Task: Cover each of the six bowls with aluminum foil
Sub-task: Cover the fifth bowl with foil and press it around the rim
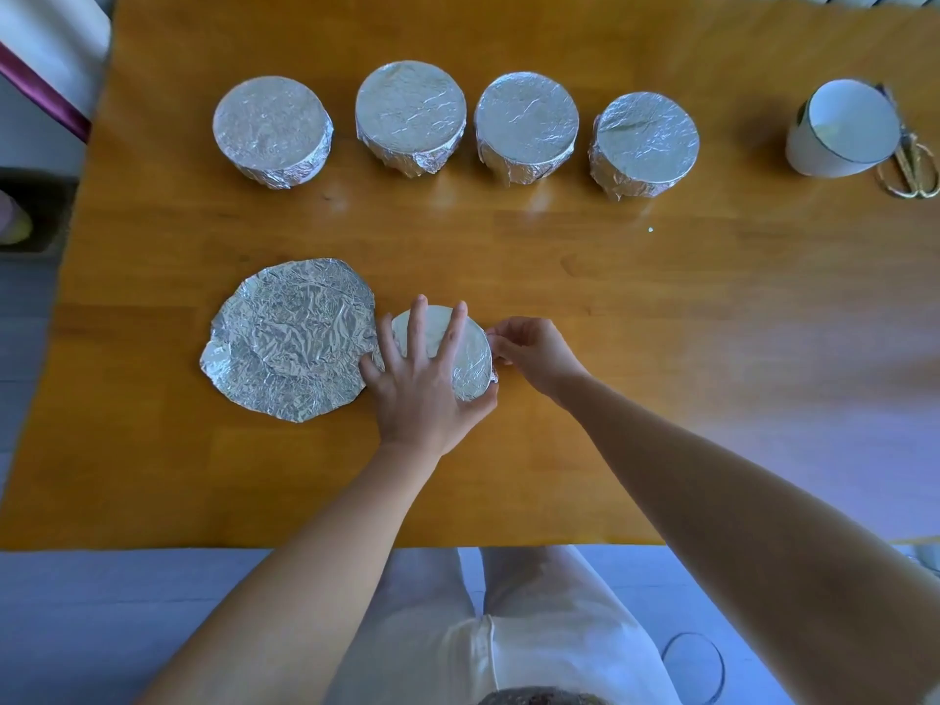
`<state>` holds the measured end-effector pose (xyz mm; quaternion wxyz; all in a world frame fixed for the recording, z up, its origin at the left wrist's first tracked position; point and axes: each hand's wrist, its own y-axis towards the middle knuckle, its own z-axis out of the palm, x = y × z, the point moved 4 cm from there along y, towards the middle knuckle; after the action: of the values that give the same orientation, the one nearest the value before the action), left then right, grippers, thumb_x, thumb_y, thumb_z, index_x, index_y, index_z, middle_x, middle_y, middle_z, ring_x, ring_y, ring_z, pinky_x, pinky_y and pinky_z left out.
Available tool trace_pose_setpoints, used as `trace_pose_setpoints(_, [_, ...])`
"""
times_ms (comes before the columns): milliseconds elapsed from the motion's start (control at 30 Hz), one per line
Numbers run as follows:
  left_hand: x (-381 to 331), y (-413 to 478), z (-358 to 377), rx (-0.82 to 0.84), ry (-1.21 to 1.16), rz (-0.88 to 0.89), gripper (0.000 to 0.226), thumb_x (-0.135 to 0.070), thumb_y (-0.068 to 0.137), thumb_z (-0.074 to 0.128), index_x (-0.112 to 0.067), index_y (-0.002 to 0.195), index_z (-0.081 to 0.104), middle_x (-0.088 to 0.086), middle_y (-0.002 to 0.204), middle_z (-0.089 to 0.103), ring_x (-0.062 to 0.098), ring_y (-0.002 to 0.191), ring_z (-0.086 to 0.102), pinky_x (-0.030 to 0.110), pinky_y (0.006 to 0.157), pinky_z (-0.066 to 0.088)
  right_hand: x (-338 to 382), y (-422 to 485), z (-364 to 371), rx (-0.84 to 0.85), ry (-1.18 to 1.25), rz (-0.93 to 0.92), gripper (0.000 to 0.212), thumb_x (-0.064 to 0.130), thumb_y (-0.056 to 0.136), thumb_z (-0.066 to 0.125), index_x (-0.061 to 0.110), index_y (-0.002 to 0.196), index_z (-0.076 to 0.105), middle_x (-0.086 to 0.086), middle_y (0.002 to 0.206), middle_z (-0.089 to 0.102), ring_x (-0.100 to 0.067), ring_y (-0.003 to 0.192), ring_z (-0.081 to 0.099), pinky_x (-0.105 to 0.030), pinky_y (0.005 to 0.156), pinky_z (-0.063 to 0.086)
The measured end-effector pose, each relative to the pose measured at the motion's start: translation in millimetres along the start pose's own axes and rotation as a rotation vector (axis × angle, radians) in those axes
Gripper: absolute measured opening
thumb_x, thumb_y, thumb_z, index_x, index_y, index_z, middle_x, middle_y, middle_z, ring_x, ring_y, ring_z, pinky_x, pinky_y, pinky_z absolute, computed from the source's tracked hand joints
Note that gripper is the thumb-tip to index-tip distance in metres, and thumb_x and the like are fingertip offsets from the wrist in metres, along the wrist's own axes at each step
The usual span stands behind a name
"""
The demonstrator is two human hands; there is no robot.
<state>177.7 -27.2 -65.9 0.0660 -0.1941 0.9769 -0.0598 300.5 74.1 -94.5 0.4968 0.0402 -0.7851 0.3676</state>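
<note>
Foil-draped bowl point(470, 356) is set near the table's front edge. It is pressed from above by the left hand point(424, 384), fingers spread; the foil edge at its right side is pinched by the right hand point(534, 353). Foil is judged thin, light and easily torn, best taken at the rim. The bowl is probably light and may slide on the smooth wooden table point(508, 246). A loose foil sheet point(290, 343) lies just left. Four wrapped bowls point(411, 114) are lined at the back, with a bare bowl point(844, 129) far right by scissors point(915, 165).
</note>
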Motion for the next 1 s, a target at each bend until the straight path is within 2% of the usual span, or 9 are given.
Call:
trace_pose_setpoints(167, [0,0,1,0.004,-0.002,0.001,0.094,-0.082,0.075,0.036,-0.045,0.156,0.007,0.002,0.165,0.01,0.041,0.143,0.02,0.055,0.097,0.033,1,-5,-2,-0.159,-0.06,-0.056,0.007,0.011,0.085,0.072,0.013,0.089,0.066,0.006,0.079,0.063,-0.004,0.065,0.053,-0.015,0.065,0.044])
trace_pose_setpoints(233, [0,-1,1,0.004,0.001,0.0,0.094,-0.082,0.074,0.033,-0.045,0.156,0.006,0.002,0.165,0.01,0.041,0.143,0.019,0.055,0.097,0.034,-1,-8,1,-0.168,-0.046,-0.022,0.003,0.013,0.086,0.069,0.011,0.085,0.07,0.006,0.072,0.066,-0.006,0.063,0.056,-0.02,0.062,0.047])
trace_pose_setpoints(400, [-1,0,1,0.006,0.016,-0.01,0.096,-0.084,0.071,0.025,-0.044,0.156,0.004,0.002,0.165,0.009,0.041,0.143,0.019,0.056,0.097,0.034,-3,-11,7,-0.128,0.018,0.006,0.025,0.027,0.091,0.061,0.009,0.082,0.077,-0.006,0.072,0.072,-0.015,0.066,0.06,-0.04,0.07,0.054])
trace_pose_setpoints(500, [0,0,2,-0.003,0.027,-0.006,0.097,-0.085,0.072,0.027,-0.044,0.156,0.004,0.003,0.165,0.011,0.041,0.143,0.021,0.055,0.096,0.035,-4,-14,8,-0.129,0.133,0.06,0.036,0.036,0.095,0.059,0.009,0.079,0.076,-0.011,0.072,0.07,-0.016,0.066,0.059,-0.035,0.067,0.05])
trace_pose_setpoints(600, [-1,1,2,-0.008,0.03,-0.005,0.097,-0.084,0.073,0.036,-0.044,0.156,0.005,0.002,0.165,0.011,0.041,0.143,0.02,0.054,0.095,0.034,-3,-15,13,-0.195,0.188,0.135,0.034,0.037,0.089,0.066,0.01,0.07,0.072,-0.005,0.064,0.061,-0.018,0.063,0.049,-0.035,0.062,0.041])
trace_pose_setpoints(733, [-2,1,1,-0.004,0.043,-0.012,0.097,-0.085,0.071,0.028,-0.044,0.156,0.003,0.002,0.165,0.01,0.041,0.143,0.02,0.054,0.095,0.034,2,-14,15,-0.214,0.209,0.185,0.027,0.031,0.089,0.068,0.016,0.067,0.065,0.004,0.061,0.06,-0.014,0.059,0.05,-0.028,0.057,0.039])
trace_pose_setpoints(867, [-2,0,1,0.001,0.05,-0.022,0.098,-0.086,0.069,0.022,-0.044,0.156,0.003,0.002,0.165,0.009,0.041,0.143,0.019,0.054,0.095,0.035,4,-17,16,-0.248,0.234,0.193,0.033,0.03,0.09,0.069,0.019,0.059,0.06,0.011,0.05,0.054,-0.007,0.047,0.046,-0.022,0.048,0.035])
trace_pose_setpoints(933, [-2,0,0,0.003,0.053,-0.02,0.098,-0.086,0.07,0.022,-0.044,0.156,0.002,0.003,0.165,0.009,0.041,0.143,0.019,0.055,0.096,0.035,6,-20,16,-0.285,0.185,0.166,0.031,0.031,0.089,0.069,0.019,0.061,0.064,0.011,0.051,0.059,-0.005,0.046,0.051,-0.021,0.046,0.039])
trace_pose_setpoints(1000, [-2,0,0,0.001,0.036,-0.021,0.097,-0.085,0.071,0.023,-0.043,0.156,0.004,0.003,0.165,0.01,0.042,0.143,0.02,0.055,0.096,0.035,7,-24,14,-0.292,0.146,0.116,0.025,0.03,0.091,0.067,0.016,0.07,0.072,0.004,0.063,0.07,-0.011,0.059,0.064,-0.028,0.057,0.053])
